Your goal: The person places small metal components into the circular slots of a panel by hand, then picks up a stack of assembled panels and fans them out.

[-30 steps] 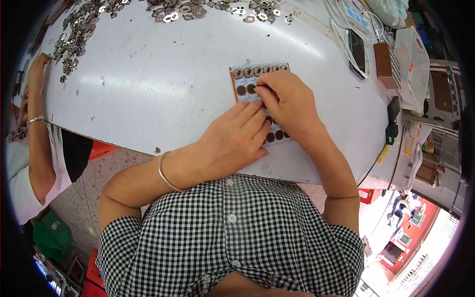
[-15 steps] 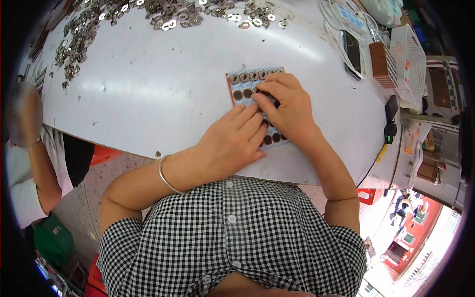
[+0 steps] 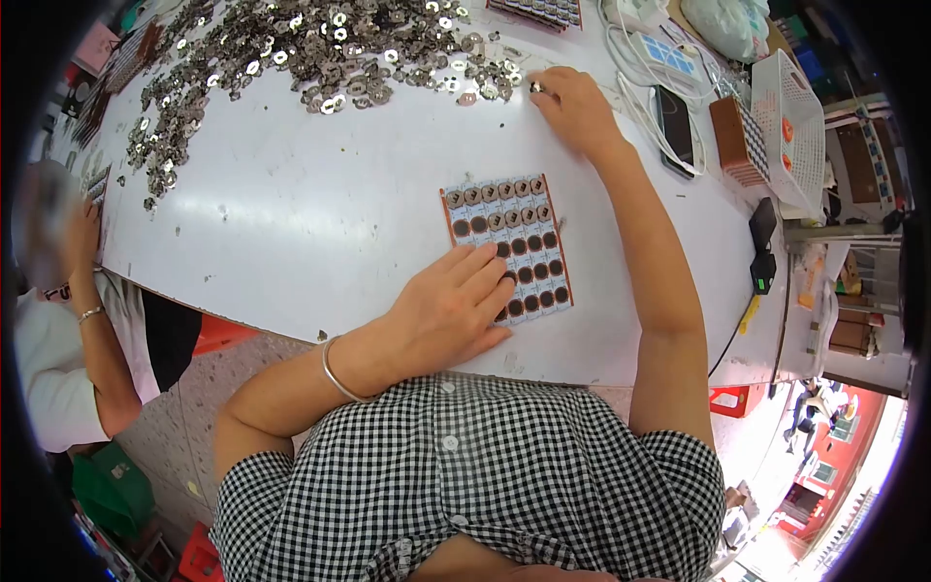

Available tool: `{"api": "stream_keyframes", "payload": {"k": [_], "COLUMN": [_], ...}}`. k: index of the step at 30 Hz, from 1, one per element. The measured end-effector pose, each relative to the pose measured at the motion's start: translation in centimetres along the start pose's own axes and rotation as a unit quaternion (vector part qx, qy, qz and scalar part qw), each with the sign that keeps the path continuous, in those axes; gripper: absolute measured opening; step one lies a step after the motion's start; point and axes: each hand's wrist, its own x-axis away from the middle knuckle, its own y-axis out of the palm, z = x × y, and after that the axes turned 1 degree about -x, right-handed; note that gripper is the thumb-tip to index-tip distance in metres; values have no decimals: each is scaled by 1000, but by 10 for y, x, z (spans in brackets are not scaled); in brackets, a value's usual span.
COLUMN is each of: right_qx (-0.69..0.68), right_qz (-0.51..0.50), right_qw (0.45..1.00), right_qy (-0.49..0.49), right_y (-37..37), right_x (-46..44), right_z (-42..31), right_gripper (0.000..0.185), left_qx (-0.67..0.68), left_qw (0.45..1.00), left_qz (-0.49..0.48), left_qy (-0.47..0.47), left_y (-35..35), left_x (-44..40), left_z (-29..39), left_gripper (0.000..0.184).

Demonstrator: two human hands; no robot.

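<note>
A light blue panel with orange edges lies on the table in front of me. Round metal discs sit along its far row and over the right part of the second row. The other places show dark round spots. My left hand rests flat with fingers extended over the panel's left near side, hiding some spots. Beyond the panel, my right hand is at the right end of a loose disc pile. Its fingertips pinch a small shiny metal disc.
On the right are a phone, a brown block-like stack and a white plastic basket. White cables run beside the phone. Another person's arm is at the left table edge.
My right hand has left the panel and reached away to the disc pile, uncovering discs in the second row. My left hand stays on the panel. The view has shifted slightly.
</note>
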Motion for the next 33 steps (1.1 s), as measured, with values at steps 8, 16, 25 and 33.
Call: {"api": "stream_keyframes", "payload": {"k": [8, 16, 25, 33], "right_qx": [-108, -270, -94, -81], "right_qz": [5, -60, -39, -49], "right_qw": [992, 939, 992, 990], "right_qy": [70, 204, 80, 101], "right_y": [1, -25, -71, -44], "right_x": [14, 29, 73, 53], "right_z": [-37, -36, -30, -23], "right_gripper": [7, 5, 16, 14], "left_qx": [-31, -26, -26, -22], "left_qw": [999, 999, 1000, 1000], "left_qz": [-13, 16, 3, 7], "left_qy": [23, 23, 9, 7], "left_y": [-2, -4, -2, 0], "left_x": [2, 1, -2, -1], "left_z": [-2, -3, 1, -1], "left_gripper": [50, 50, 50, 51]}}
